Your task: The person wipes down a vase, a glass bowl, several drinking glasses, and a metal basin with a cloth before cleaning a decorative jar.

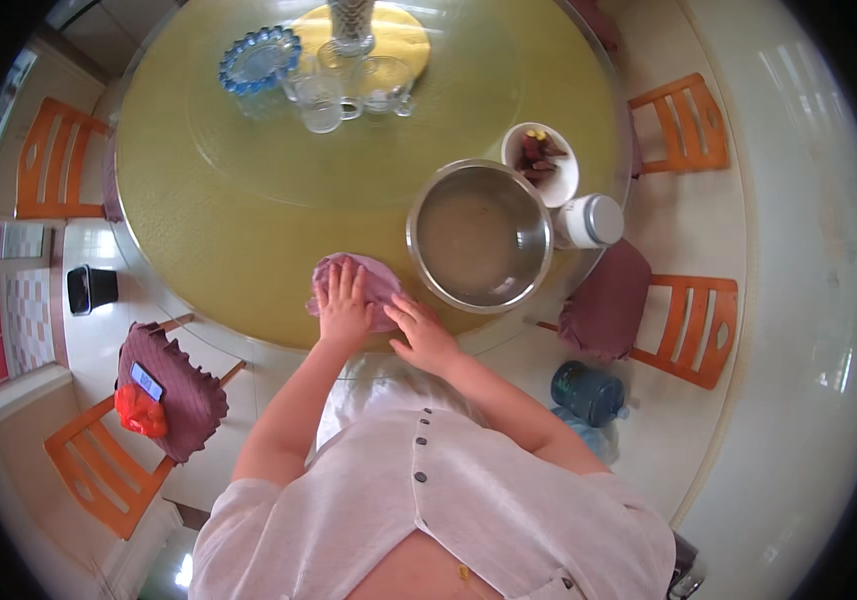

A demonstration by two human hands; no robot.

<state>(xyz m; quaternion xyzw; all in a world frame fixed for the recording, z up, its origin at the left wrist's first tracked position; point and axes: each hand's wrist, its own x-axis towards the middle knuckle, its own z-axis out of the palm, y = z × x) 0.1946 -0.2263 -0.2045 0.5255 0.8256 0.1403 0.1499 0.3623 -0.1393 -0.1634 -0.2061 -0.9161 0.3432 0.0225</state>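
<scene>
1. While resting both hands on a flattened pink piece (380, 285), just inside the near edge of the table (198, 245), laying the left hand (345, 308) flat on top, fingers straight and slightly apart, closed round nothing
2. Touching the piece's right side with the right hand (426, 338), fingers outstretched, thumb apart, no grip showing
3. Judging from the flat shape, probably partway through: already laid out and smoothed somewhat, not yet set aside; cannot tell how much remains, nor whether handling cloth or dough
4. Just right of the hands, on glossy yellow-green, a steel basin (530, 240) with a pale, indistinct bottom; beyond, a white bowl (563, 183) of dark reddish pieces (538, 157) and a lidded jar (580, 222); toward the far side, clear glass cups (320, 103) and a blue-rimmed dish (260, 60)
5. Around, on a pale floor (648, 430), orange chairs (713, 120) with purple seat covers (608, 300), one bearing a phone-like device (147, 381) and a red bag (140, 410); farther off, a black bin (101, 288) at left, a big blue water bottle (588, 392) at right
</scene>
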